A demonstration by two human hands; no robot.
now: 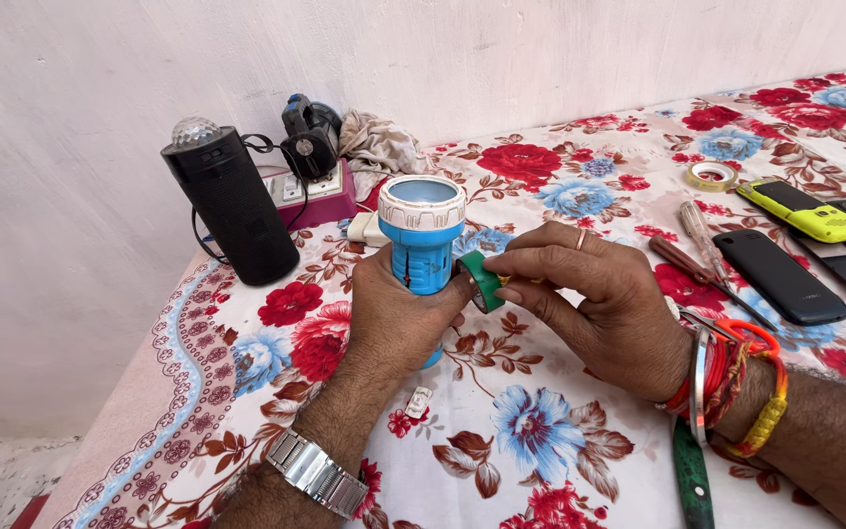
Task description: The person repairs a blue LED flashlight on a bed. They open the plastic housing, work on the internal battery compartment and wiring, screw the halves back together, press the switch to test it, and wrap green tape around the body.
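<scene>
My left hand [394, 318] grips the body of a blue torch with a white head [422, 223], held upright over the flowered cloth [540, 431]. My right hand [599, 299] pinches a roll of green tape [484, 280] against the torch's side, right beside my left thumb. A metal watch sits on my left wrist; bangles and threads circle my right wrist.
A black cylinder speaker [232, 206] and a socket board with plugs [310, 186] stand at the back left near a crumpled rag [379, 147]. Right of my hands lie a screwdriver [702, 240], scissors [736, 328], several phones [780, 279], a tape roll [712, 175]. A small white part [419, 401] lies on the cloth near my left wrist.
</scene>
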